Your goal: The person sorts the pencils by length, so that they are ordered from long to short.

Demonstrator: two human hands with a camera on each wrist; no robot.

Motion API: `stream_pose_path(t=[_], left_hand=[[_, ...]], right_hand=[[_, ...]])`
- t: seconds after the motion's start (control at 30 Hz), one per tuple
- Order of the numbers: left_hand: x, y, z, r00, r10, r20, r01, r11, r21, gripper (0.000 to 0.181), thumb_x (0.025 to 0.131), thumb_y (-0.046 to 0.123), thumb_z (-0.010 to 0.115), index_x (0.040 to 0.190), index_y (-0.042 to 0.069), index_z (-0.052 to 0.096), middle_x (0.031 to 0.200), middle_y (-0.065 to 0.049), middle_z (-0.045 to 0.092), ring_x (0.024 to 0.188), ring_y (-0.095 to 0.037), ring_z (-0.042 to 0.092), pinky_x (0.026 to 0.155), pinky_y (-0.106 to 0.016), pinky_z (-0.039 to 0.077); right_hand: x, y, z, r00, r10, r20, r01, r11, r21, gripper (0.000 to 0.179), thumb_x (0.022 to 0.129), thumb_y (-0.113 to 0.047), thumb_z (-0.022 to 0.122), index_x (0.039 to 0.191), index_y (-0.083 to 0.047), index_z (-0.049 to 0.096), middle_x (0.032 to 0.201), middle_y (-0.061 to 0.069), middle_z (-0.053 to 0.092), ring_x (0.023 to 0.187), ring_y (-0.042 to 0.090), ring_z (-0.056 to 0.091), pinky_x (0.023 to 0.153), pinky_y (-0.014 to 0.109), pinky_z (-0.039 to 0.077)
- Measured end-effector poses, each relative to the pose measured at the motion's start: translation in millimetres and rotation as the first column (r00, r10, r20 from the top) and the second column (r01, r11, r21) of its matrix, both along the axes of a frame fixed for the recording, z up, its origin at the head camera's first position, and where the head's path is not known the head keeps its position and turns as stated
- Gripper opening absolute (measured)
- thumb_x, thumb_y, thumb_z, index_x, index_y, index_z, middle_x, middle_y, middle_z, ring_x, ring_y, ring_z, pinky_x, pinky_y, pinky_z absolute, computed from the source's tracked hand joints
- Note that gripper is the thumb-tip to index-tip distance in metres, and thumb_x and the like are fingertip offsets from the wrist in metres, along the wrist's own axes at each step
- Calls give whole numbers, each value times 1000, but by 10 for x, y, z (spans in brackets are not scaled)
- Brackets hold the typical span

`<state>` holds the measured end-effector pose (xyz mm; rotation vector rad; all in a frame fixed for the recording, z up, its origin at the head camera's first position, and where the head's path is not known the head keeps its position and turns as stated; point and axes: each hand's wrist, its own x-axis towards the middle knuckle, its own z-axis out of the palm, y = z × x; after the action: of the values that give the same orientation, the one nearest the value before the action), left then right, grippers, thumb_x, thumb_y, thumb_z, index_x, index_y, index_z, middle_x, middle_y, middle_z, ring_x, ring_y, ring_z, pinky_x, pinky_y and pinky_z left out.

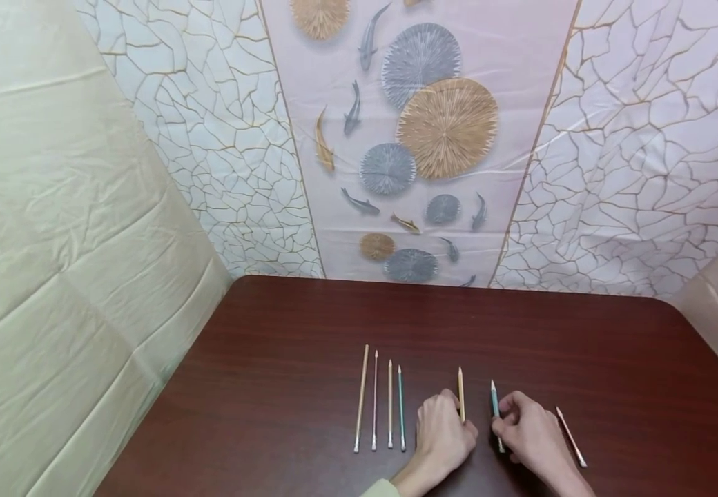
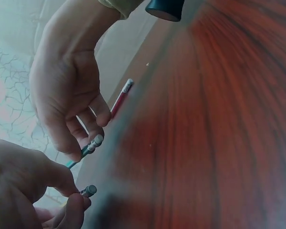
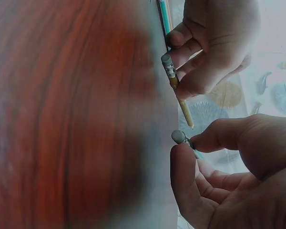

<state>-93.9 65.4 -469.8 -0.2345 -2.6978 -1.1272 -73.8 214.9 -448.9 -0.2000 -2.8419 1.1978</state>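
Note:
My left hand pinches a yellow pencil near its eraser end, point facing away from me. To the right of it, my right hand holds a teal pencil between thumb and fingers, also with its tip pointing away. In the right wrist view the yellow pencil's eraser sticks out past the left fingertips. The teal pencil's eraser shows between the right thumb and finger. A thin reddish pencil lies slanted just right of the right hand.
Several pencils lie side by side left of my left hand: a long tan one, a thin pinkish one, a yellow one and a teal one. The dark wood table meets a patterned cloth backdrop behind.

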Motion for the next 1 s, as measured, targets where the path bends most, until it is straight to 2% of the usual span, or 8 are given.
stream_pose_path(t=[0.17, 0.4, 0.57, 0.83, 1.0], left_hand=[[21, -56, -14, 999, 5, -33, -7, 999, -51, 25, 65, 7, 79, 72, 13, 56, 63, 3, 53, 60, -20, 63, 51, -30, 48], [29, -148, -26, 997, 29, -76, -40, 988, -147, 23, 66, 7, 80, 75, 8, 58, 65, -4, 56, 62, -26, 65, 54, -31, 51], [36, -210, -22, 996, 38, -82, -51, 985, -165, 24, 65, 7, 80, 75, 8, 58, 65, -2, 53, 60, -25, 63, 54, -32, 50], [36, -297, -39, 987, 55, -151, -86, 974, -211, 24, 63, 5, 79, 73, 8, 57, 63, -3, 51, 56, -25, 62, 50, -30, 48], [28, -348, -37, 987, 51, -150, -87, 966, -244, 23, 63, 4, 79, 72, 6, 59, 62, -4, 52, 53, -24, 60, 50, -31, 48]], right_hand=[[10, -29, -25, 1000, 2, -2, -2, 1000, -3, 19, 75, -4, 67, 93, -4, 59, 67, -4, 61, 40, 14, 57, 43, 30, 47], [-5, -92, -28, 1000, 9, -12, -9, 1000, -8, 19, 75, -3, 67, 93, -4, 59, 67, -4, 60, 39, 14, 57, 43, 30, 47], [-21, -152, -24, 1000, 13, 0, -13, 1000, -23, 19, 76, -3, 66, 93, -4, 59, 66, -3, 59, 39, 14, 57, 42, 31, 48], [-42, -227, -33, 999, 46, -14, -46, 999, -23, 18, 76, -3, 67, 92, -4, 59, 67, -4, 59, 38, 14, 56, 43, 31, 46], [-42, -269, -35, 998, 52, -19, -53, 998, -26, 18, 75, -2, 67, 91, -4, 59, 66, -3, 58, 38, 14, 55, 42, 31, 46]])
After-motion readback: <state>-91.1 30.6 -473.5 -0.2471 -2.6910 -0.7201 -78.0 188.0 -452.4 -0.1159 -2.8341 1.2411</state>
